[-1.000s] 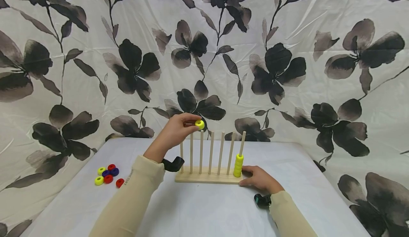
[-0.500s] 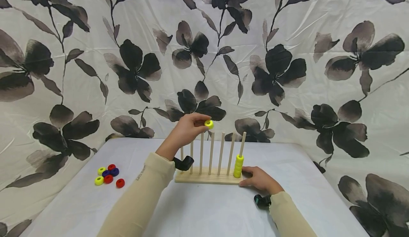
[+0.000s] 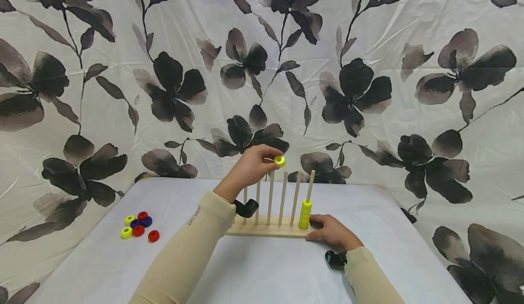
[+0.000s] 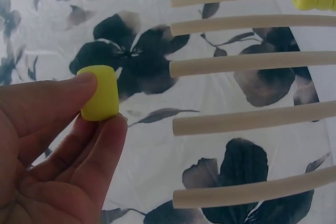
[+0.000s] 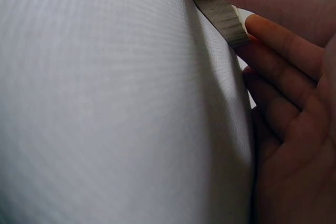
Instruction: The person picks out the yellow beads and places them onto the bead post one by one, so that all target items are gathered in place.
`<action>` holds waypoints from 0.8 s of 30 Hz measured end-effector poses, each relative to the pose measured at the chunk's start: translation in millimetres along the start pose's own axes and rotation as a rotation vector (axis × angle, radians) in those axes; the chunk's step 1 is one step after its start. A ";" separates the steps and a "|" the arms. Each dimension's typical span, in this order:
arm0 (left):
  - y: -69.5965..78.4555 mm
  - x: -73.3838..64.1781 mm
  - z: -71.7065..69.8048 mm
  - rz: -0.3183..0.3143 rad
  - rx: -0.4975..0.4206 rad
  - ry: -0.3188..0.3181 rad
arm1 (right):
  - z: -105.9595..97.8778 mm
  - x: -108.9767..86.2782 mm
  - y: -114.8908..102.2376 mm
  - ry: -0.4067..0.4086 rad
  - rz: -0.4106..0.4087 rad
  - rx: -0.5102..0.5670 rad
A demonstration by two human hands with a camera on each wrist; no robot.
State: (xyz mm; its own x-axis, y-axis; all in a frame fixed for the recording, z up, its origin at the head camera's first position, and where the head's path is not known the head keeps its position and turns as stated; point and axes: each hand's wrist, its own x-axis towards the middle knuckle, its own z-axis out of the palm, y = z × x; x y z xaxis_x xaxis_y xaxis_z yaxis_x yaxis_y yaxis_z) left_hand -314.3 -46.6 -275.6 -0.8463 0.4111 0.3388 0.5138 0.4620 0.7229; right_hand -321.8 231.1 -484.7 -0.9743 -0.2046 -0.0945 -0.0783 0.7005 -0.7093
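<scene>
Thumb and fingertips of my left hand (image 3: 251,166) pinch a yellow bead (image 3: 280,160) with a hole through it. In the head view the bead is above the pegs of a wooden peg rack (image 3: 268,232). Seen from the left wrist, the bead (image 4: 100,93) stands apart from the peg tips. A stack of several yellow beads (image 3: 305,214) sits on the rack's rightmost peg. My right hand (image 3: 333,232) grips the right end of the rack's base, thumb at the front edge. The left hand and wrist camera hide part of the rack's left side.
On the table (image 3: 286,272) to the left lie loose beads: yellow (image 3: 126,232), red (image 3: 153,236) and blue (image 3: 146,221). A floral cloth (image 3: 262,67) hangs behind the table. The upright pegs (image 3: 283,199) stand in a row.
My left hand has moved right along the tops of the pegs, carrying the yellow bead. My right hand has stayed at the base's right end.
</scene>
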 end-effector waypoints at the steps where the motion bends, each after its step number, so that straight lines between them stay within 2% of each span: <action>1: 0.1 1.0 1.4 0.001 0.001 -0.002 | 0.1 -0.3 -0.1 0.000 0.000 0.001; 15: 7.1 15.8 17.5 0.021 0.052 -0.074 | 0.8 -0.7 -1.0 -0.003 -0.009 -0.001; 24: 8.7 24.6 29.1 0.031 0.090 -0.087 | 0.3 -1.4 -3.2 -0.003 0.006 0.010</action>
State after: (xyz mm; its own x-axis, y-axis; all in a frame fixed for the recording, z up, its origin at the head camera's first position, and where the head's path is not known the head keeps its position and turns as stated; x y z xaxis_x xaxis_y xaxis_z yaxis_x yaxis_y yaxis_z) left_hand -326.6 -9.5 -278.5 -0.8162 0.4912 0.3041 0.5537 0.5149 0.6545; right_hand -320.1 229.0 -482.5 -0.9741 -0.2022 -0.1011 -0.0699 0.6946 -0.7159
